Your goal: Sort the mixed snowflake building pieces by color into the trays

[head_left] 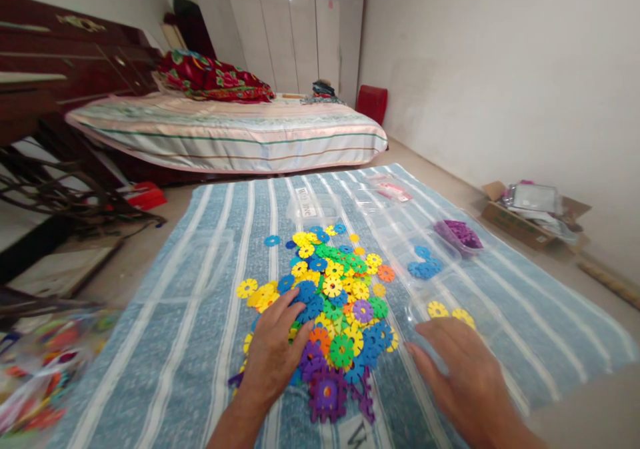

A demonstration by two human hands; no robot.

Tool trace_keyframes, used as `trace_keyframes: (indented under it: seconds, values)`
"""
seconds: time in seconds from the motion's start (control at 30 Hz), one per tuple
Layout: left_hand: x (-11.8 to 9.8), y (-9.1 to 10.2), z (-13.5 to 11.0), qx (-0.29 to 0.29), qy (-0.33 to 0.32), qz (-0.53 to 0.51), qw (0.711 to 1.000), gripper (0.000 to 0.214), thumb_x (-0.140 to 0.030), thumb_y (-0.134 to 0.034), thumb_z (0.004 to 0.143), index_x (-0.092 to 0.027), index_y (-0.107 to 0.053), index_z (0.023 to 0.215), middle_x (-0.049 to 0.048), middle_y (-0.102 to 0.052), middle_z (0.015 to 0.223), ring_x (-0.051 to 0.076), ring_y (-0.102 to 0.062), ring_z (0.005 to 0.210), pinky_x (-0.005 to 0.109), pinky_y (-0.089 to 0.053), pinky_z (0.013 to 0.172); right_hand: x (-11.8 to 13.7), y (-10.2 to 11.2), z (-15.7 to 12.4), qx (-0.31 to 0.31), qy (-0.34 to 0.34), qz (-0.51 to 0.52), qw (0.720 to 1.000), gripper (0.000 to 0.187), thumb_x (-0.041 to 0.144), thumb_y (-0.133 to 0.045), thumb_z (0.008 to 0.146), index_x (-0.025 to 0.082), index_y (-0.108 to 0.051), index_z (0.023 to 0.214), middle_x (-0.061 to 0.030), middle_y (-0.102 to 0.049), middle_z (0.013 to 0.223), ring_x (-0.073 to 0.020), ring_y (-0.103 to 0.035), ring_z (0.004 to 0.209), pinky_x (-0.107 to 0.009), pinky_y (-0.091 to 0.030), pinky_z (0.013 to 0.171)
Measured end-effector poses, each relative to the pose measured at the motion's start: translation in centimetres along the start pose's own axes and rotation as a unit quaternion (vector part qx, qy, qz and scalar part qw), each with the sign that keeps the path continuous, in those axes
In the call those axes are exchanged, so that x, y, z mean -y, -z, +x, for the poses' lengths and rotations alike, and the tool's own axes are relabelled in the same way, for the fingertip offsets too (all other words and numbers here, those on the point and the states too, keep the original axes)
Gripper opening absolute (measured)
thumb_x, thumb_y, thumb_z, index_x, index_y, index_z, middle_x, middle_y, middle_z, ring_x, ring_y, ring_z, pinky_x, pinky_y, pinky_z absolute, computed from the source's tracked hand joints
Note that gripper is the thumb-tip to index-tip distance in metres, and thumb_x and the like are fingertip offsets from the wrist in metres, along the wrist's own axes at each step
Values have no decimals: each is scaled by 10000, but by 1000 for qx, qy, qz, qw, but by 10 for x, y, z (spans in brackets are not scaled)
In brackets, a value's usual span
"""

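Note:
A heap of flat plastic snowflake discs (333,302) in yellow, blue, green, orange and purple lies on a blue-and-white striped cloth (200,302). My left hand (274,352) rests palm down on the heap's near left side, fingers stretched over the discs. My right hand (463,375) lies flat to the right of the heap, fingers spread, on a clear plastic container holding two yellow discs (450,313). Neither hand grips anything that I can see.
Clear containers hold blue discs (424,265) and purple discs (460,234). A mattress (225,132) lies behind the cloth, a cardboard box (535,215) at the right wall, dark wooden furniture (60,102) at left, a bag of coloured pieces (35,369) near left.

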State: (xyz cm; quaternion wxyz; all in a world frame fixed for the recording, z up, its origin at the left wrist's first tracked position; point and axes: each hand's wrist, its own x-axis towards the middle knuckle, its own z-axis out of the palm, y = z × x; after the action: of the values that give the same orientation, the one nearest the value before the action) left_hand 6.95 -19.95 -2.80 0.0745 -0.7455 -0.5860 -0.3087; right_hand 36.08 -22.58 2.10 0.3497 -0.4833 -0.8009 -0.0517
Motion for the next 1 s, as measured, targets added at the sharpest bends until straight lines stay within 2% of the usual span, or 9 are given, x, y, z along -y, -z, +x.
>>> trace_keyframes:
  seconds: [0.1,0.17,0.27,0.33,0.43,0.6,0.77,0.87,1.0]
  values:
    - [-1,1,0,-3,-9,3,1000,252,-352,-511,828,-184,-591,998,113,-588,1197,243,-558,1088,429,-481,904,28,-21,27,101,-41,55,993,211,254,-460,872,207,-620,1002,-72,-662,887,-190,-598,830,-313,-462,742]
    - [0,1,0,-9,-17,3,1000,248,-343,-512,829,-177,-590,996,118,-597,1180,243,-565,1076,430,-488,893,40,-43,50,188,-98,26,977,257,251,-422,879,189,-609,1045,-86,-654,920,-202,-594,854,-316,-457,736]
    - [1,2,-1,-16,-27,4,1000,251,-334,-520,826,-167,-589,999,127,-603,1167,246,-571,1067,432,-495,883,45,-73,77,265,-158,-43,950,270,257,-430,864,140,-600,1038,-131,-640,964,-241,-582,909,-342,-436,764]
    - [2,2,-3,-20,-26,3,999,250,-329,-528,821,-171,-588,1005,124,-600,1177,246,-570,1072,428,-497,881,44,-82,85,293,-167,-62,939,253,250,-435,854,136,-605,1002,-138,-638,967,-252,-580,926,-341,-427,759]
    - [4,1,-5,-25,-21,3,999,244,-322,-534,816,-183,-587,1009,115,-596,1189,245,-570,1075,425,-497,882,41,-80,86,331,-157,-65,928,224,236,-421,849,165,-627,905,-111,-650,922,-237,-593,893,-318,-419,722]
    - [4,2,-6,-26,-20,7,999,240,-332,-530,814,-197,-590,1003,105,-602,1184,242,-576,1064,414,-505,869,29,-74,108,318,-145,-68,934,228,276,-443,830,185,-618,942,-96,-643,951,-224,-585,928,-295,-410,740]
    - [3,4,-5,-33,-26,16,999,249,-339,-530,814,-192,-588,1006,109,-609,1170,242,-585,1051,411,-513,855,16,-103,142,352,-147,-65,922,330,134,-453,771,184,-585,1069,-113,-622,1050,-222,-577,973,-275,-410,715]
    - [3,4,-5,-34,-31,22,999,244,-330,-528,817,-187,-583,1006,115,-609,1167,243,-586,1050,409,-519,843,17,-116,140,350,-137,-63,924,358,68,-436,744,195,-614,1027,-99,-639,1018,-207,-591,937,-258,-397,693]
    - [2,4,-7,-28,-26,21,999,242,-328,-526,820,-185,-578,1008,120,-604,1170,245,-582,1055,417,-519,846,20,-112,125,330,-121,-67,934,232,111,-446,767,182,-655,835,-96,-657,922,-194,-595,852,-246,-368,650]
